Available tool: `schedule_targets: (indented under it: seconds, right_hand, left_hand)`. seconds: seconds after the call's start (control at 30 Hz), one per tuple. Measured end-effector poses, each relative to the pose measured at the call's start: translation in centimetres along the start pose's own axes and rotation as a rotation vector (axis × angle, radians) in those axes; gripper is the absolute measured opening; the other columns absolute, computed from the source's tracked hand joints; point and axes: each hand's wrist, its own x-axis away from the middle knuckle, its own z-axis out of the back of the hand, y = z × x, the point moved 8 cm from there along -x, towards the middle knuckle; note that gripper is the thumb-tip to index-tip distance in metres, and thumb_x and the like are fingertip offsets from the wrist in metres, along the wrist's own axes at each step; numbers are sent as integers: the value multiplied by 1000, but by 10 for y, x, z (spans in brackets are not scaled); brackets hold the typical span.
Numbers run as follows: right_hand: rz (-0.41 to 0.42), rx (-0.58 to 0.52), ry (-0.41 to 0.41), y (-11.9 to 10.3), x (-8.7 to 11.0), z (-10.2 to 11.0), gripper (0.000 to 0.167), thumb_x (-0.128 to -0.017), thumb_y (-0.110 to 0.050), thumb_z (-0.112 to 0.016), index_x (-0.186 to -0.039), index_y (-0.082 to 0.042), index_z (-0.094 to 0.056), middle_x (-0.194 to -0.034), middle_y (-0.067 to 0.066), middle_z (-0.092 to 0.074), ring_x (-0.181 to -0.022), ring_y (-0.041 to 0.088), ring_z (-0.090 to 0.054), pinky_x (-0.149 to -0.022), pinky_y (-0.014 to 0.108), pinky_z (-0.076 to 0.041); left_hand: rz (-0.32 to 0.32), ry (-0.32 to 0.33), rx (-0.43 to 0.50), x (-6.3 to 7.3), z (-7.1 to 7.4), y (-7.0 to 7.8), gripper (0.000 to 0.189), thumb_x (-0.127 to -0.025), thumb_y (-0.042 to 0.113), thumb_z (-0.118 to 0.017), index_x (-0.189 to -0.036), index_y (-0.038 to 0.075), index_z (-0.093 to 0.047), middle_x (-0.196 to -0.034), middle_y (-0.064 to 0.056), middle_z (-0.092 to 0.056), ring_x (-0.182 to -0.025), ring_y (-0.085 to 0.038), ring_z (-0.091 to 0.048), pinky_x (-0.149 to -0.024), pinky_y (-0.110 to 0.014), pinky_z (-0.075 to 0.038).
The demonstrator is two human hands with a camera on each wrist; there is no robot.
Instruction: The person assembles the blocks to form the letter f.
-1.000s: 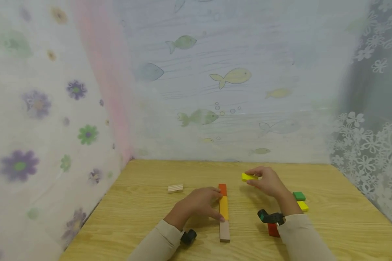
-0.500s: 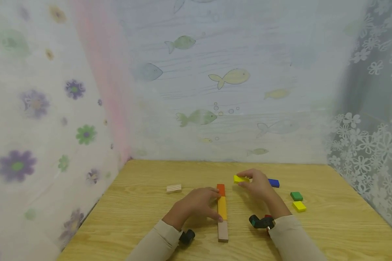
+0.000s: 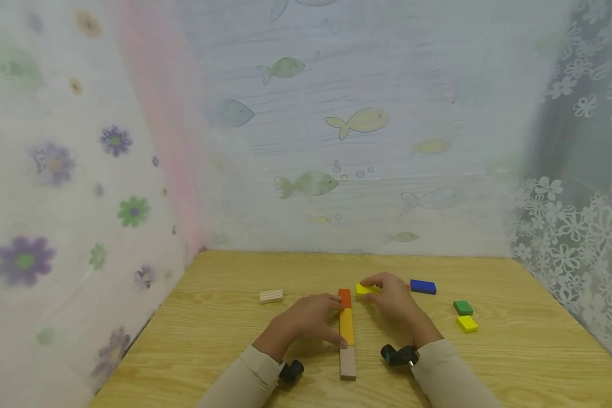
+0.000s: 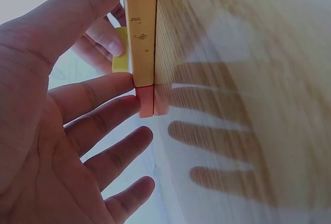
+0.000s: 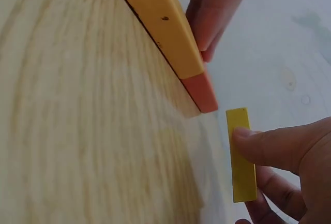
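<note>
Three blocks lie end to end in a row: a red block (image 3: 344, 297) farthest, an orange block (image 3: 346, 326) in the middle, a plain wooden block (image 3: 347, 365) nearest. Beside the row, my left hand (image 3: 308, 320) has its fingers spread. Its thumb and fingertips rest against the row's left side, around the orange block's two ends. My right hand (image 3: 395, 297) pinches a yellow block (image 5: 241, 157) between thumb and fingers. That block is just right of the row's red end, lengthwise across the row's direction in the head view.
A pale striped wooden block (image 3: 271, 296) lies left of the row. Off to the right are a blue block (image 3: 423, 287), a green block (image 3: 463, 307) and a small yellow block (image 3: 467, 324). A bit of red shows behind my right hand. A patterned curtain borders the table's back.
My right hand has carried the yellow block left and a little toward me, closer to the row's red end. The blue block has come into view behind it. My left hand stays at the row.
</note>
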Motion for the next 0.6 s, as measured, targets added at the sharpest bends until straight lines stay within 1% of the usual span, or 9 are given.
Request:
schedule_targets:
  seconds: [0.23,0.47,0.6]
  right_hand:
    - [4,-6,-3,-4,2,-5,28,-93,-12,-76,-122,-15,-77,-132,10,-66,-130,36,-57,-110,60,-45]
    - [-19,1,-7,-3,1,-11,30,-91,-11,-77,-121,-16,-78,-132,8,-67,-132,36,-56,-112,60,-43]
    - [2,14,-12,-5,0,-13,30,-90,-9,-78,-120,-14,-79,-130,8,-70,-133,38,-57,-112,60,-43]
  left_hand:
    - [-6,-2,-3,1,1,2,85,-78,62,-85,-147,19,-60,-156,2,-52,-143,-22,-51,-116,-43,-44]
    - [-1,-5,4,2,1,2,86,-78,62,-85,-147,18,-60,-156,1,-52,-143,-23,-51,-116,-44,-44]
    - [3,-10,13,3,1,3,86,-78,61,-85,-147,19,-60,-156,1,-53,-142,-22,-51,-115,-44,-45]
